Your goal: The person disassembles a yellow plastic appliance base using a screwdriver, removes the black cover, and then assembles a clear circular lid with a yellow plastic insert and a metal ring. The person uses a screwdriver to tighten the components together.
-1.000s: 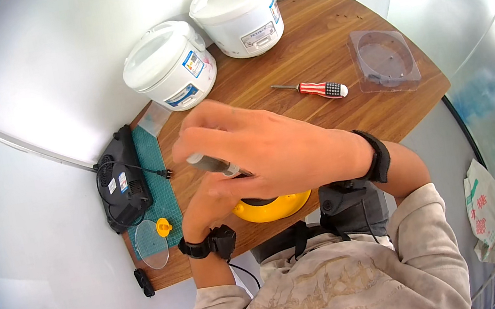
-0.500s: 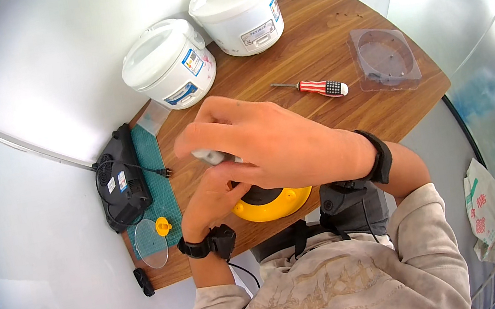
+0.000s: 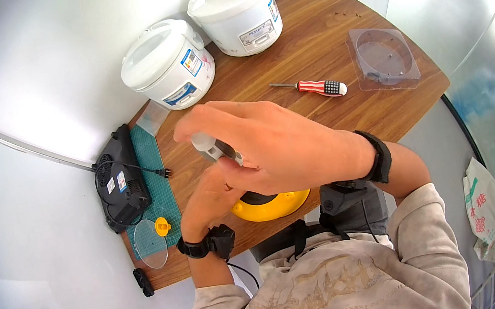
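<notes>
From where I stand, the right hand point(image 3: 272, 144) grips a grey tool point(image 3: 205, 142), its long axis slanting from upper left toward the round yellow piece point(image 3: 278, 208). That piece sits by the near edge of the surface point(image 3: 308, 48), partly under the hands. The left hand point(image 3: 208, 199) looks nearer, at its left side; with the fingers mostly covered, I can't tell what it holds. Blue stickers mark the left white cooker point(image 3: 158, 58); red lettering runs down a pale bag point(image 3: 485, 201).

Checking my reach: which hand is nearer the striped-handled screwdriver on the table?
Right. Your right hand is on your side of the screwdriver, mostly to its left; your left hand is farther off, to the lower left.
</notes>
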Tool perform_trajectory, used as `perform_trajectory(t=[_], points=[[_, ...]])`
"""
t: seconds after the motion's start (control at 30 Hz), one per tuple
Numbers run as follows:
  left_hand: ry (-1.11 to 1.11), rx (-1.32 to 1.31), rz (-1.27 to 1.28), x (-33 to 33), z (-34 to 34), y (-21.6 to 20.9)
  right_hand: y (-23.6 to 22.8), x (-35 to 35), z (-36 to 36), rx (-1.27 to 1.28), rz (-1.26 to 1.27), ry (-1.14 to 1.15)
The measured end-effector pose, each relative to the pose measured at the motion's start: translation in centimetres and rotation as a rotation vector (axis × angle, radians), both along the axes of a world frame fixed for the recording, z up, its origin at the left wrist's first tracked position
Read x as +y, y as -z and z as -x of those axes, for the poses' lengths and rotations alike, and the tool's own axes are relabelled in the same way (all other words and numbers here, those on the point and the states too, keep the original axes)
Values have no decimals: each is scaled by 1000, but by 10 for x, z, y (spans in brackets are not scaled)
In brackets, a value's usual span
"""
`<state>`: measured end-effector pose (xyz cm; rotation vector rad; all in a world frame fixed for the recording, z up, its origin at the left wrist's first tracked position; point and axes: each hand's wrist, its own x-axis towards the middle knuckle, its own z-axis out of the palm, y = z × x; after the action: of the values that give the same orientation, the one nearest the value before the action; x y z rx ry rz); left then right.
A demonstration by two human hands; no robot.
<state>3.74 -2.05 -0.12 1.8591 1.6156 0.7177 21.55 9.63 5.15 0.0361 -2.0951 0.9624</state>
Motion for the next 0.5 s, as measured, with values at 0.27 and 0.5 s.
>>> perform_trajectory(t=[0.27,0.5], points=[[-7,23,-90,3,-6,-1,6,2,6,53,-74,39],[-55,-70,54,1,-9,-6,13,4,9,104,-177,60]])
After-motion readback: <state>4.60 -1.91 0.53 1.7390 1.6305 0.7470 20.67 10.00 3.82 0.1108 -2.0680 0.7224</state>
